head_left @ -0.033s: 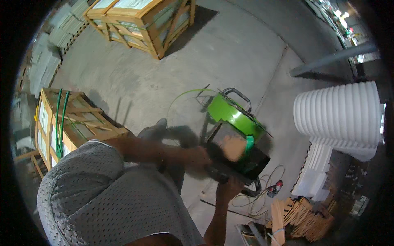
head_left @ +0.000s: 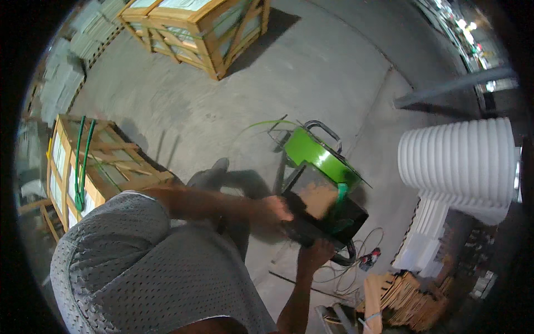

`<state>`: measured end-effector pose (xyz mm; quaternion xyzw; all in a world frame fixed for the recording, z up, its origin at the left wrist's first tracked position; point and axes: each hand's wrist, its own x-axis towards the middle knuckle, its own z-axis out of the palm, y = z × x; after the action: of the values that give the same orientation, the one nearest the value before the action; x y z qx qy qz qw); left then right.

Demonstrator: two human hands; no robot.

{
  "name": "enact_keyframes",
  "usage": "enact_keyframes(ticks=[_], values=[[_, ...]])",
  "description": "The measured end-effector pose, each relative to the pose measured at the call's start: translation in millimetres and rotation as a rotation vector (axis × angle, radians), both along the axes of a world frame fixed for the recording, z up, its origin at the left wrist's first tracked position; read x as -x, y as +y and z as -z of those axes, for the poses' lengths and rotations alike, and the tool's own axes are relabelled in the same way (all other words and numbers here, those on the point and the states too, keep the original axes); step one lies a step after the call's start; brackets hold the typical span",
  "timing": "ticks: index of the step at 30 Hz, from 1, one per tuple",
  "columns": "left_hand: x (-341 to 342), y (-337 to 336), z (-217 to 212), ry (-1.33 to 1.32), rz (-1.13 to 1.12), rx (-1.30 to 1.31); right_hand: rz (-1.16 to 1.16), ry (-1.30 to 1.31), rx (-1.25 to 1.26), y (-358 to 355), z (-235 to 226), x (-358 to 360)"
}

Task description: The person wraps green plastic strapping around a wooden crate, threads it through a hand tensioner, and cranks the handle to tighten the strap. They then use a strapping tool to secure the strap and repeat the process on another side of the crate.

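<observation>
A wheeled strapping cart stands in front of me, with a bright green drum (head_left: 318, 154) and a black open tray (head_left: 356, 220). Inside the tray lie a tan flat piece (head_left: 318, 199) and a loop of green strap (head_left: 341, 192). My left hand (head_left: 276, 210) closes on the tray's near left corner, slightly blurred, its fingertips partly hidden. On the near right side of the same tray, my right hand (head_left: 316, 254) has its fingers wrapped over the edge, beside a black curved handle (head_left: 346, 255).
Wooden crates stand at the far side (head_left: 208, 36) and at the left (head_left: 100, 161), the latter with green straps. White foam rolls (head_left: 456, 156) are on the right. A cable with a red-and-black tool (head_left: 370, 259) and stacked brown cardboard (head_left: 409, 300) lie at the lower right.
The view has shifted slightly. My left hand looks less smeared, and my right hand sits a little farther right and up along the tray edge.
</observation>
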<state>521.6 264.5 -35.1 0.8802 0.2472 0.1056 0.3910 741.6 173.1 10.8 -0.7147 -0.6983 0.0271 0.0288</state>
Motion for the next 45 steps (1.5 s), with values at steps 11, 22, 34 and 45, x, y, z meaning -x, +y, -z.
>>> enact_keyframes(ticks=[11, 22, 34, 45], values=[[110, 112, 120, 0.014, -0.924, 0.369, 0.001, -0.184, -0.249, 288, -29, -33], [260, 234, 384, 0.452, -0.857, 0.36, 0.124, -0.114, -0.271, 459, -15, -95], [145, 483, 543, 0.394, -0.827, 0.34, 0.132, -0.209, -0.194, 443, -30, -120], [107, 556, 603, 0.381, -0.276, 0.219, 0.222, -0.254, -0.208, 446, -25, -79]])
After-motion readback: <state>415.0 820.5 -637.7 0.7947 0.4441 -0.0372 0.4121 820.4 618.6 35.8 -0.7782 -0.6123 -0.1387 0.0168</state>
